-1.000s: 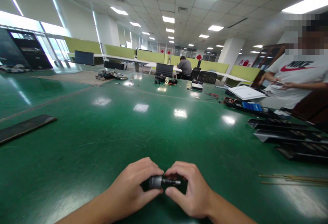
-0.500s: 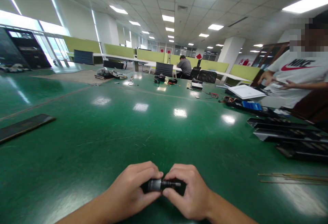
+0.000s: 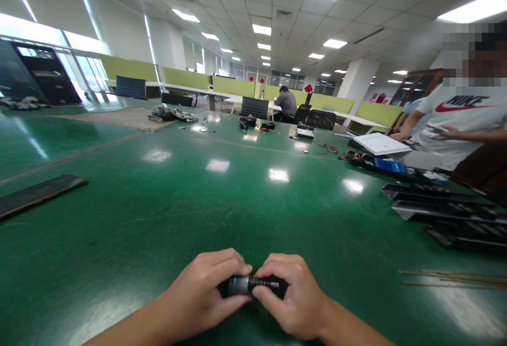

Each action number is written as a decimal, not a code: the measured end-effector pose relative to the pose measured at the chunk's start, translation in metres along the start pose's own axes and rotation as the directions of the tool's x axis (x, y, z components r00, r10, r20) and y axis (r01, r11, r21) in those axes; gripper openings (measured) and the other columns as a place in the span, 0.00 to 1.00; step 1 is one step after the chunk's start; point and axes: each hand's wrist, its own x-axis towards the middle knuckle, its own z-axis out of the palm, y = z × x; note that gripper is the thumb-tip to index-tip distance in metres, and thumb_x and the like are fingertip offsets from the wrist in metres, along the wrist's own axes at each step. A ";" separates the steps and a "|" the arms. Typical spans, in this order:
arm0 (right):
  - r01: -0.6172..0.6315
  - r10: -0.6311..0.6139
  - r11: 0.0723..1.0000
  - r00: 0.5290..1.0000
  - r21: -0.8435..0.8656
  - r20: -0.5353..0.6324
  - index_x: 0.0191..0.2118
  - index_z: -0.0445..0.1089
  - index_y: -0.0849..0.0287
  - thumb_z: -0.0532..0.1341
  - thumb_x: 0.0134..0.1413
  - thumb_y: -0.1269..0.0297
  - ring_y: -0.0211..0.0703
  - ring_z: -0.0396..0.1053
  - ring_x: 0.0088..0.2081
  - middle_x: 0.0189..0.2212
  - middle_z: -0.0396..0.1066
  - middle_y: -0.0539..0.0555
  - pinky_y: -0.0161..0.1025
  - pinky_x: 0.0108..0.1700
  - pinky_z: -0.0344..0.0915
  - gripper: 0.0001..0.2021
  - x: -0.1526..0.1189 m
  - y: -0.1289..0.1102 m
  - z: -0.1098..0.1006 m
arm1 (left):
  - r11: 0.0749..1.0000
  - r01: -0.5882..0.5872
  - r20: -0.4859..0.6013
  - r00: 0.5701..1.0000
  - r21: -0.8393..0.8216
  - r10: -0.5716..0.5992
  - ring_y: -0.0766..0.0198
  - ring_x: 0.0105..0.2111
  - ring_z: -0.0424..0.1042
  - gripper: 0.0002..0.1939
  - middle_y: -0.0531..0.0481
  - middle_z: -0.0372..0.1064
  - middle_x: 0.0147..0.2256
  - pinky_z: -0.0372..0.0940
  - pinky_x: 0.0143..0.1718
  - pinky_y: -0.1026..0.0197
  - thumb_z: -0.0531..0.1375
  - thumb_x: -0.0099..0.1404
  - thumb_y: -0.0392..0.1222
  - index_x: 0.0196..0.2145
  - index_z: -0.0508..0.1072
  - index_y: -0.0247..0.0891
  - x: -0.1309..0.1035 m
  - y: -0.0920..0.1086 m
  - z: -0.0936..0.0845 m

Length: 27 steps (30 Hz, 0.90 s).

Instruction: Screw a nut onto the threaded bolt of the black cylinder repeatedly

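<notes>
Low in the middle, my left hand [image 3: 214, 290] is closed round the thick body of a small dark cylindrical part with a spring and a thin shaft [image 3: 240, 284]. The part lies level and its shaft points right. My right hand [image 3: 295, 296] is closed too, with thumb and index finger pinching round the coiled section just right of the body. The bare metal shaft tip shows inside the curl of my right fingers. My palms hide the left end of the part. Both hands are just above the green tabletop [image 3: 166, 240].
At right lie black metal channels [image 3: 439, 211], thin brass-coloured rods [image 3: 451, 278] and a black tray with blue pieces [image 3: 390, 165]. A co-worker in a white shirt [image 3: 467, 124] stands by a white panel [image 3: 382, 143]. A dark flat bar [image 3: 39, 194] lies at left.
My right thumb and index finger have shifted slightly on the coiled section; my left hand stays put. The co-worker's one hand has moved down to the white panel.
</notes>
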 end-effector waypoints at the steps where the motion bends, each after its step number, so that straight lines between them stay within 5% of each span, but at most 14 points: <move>1: 0.000 0.000 1.000 1.000 0.002 -0.004 0.38 0.77 0.59 0.64 0.58 0.65 0.43 0.71 0.30 0.29 0.74 0.53 0.38 0.35 0.64 0.05 0.000 0.000 0.000 | 1.000 -0.001 -0.002 1.000 0.000 0.001 0.64 0.36 0.72 0.11 0.49 0.72 0.37 0.66 0.38 0.63 0.64 0.65 0.37 0.46 0.72 0.40 0.000 0.000 0.000; 27: -0.004 0.004 1.000 1.000 -0.001 -0.028 0.37 0.76 0.58 0.64 0.56 0.66 0.42 0.70 0.30 0.28 0.72 0.52 0.38 0.35 0.63 0.04 0.000 0.003 0.001 | 0.999 -0.034 -0.049 0.998 0.001 0.034 0.65 0.37 0.73 0.12 0.49 0.72 0.38 0.66 0.38 0.63 0.64 0.64 0.34 0.45 0.72 0.39 0.000 -0.001 -0.003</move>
